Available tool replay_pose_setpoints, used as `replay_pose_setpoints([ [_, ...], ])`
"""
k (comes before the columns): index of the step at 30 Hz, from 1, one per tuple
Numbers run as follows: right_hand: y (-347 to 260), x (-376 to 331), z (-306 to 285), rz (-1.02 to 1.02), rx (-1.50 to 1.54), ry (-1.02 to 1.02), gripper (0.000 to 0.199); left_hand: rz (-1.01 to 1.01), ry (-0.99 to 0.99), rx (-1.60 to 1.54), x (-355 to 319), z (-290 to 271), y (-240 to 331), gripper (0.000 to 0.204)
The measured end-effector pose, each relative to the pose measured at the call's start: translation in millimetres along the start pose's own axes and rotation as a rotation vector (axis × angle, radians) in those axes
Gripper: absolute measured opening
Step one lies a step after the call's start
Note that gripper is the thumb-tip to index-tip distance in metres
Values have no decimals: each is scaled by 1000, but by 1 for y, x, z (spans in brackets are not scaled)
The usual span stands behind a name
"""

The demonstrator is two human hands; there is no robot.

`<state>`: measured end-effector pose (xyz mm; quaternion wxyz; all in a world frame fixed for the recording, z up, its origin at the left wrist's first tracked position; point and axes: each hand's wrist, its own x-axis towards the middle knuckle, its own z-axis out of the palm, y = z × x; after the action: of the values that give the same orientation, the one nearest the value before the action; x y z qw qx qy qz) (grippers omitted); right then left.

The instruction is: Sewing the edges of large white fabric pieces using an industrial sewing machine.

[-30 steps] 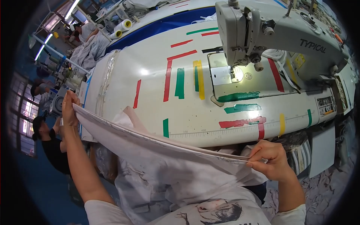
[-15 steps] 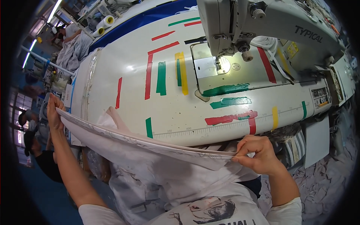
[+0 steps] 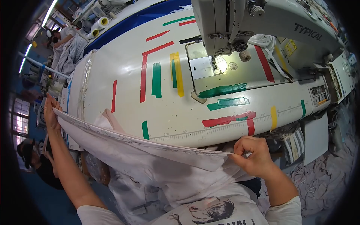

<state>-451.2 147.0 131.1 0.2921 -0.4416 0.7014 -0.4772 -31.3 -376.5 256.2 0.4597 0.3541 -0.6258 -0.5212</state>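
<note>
A pale pinkish-white piece of fabric is stretched along the front edge of the sewing table. Its upper edge is a folded, seamed band pulled nearly straight. At the far left my left hand is closed on one end of that band. My right hand pinches the other end between thumb and fingers, just off the table's front edge. Loose cloth hangs from the band toward my lap. Beyond my hands, the sewing machine stands on the table, its lamp lighting the needle plate.
Strips of red, green and yellow tape mark the tabletop, and a ruler scale runs along its front. White tape coils lie beside the machine. Heaped pale fabric lies at the lower right. Other people are at the left.
Little differs: the band stays taut between both hands. The view has shifted slightly, so the table and machine sit a bit further left. A person at the left has moved.
</note>
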Motion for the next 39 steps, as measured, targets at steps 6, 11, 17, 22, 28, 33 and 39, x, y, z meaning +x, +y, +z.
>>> replay_pose_setpoints([
  [6, -4, 0, 6, 4, -49, 73, 18, 148, 119, 1064, -16, 145, 3, 24],
  [11, -10, 3, 10, -133, -121, 96, 18, 262, -843, 658, -213, 331, 6, 56],
  [17, -17, -4, 3, -256, -143, 80, 18, 190, -1136, 438, -271, 385, -21, 21],
  [22, -1, 3, 4, -408, -293, 219, 34, 676, -748, 601, -246, 356, 27, 6],
  [28, 1, -9, 11, -462, -222, 306, 40, 485, -73, 657, -203, 255, 116, 12],
  [33, -9, -1, 21, -692, -210, 401, 43, 575, 26, 862, -178, 212, 154, 19],
  [39, -5, 2, 25, -807, -342, 238, 39, 560, 60, 940, -170, 195, 163, 23],
])
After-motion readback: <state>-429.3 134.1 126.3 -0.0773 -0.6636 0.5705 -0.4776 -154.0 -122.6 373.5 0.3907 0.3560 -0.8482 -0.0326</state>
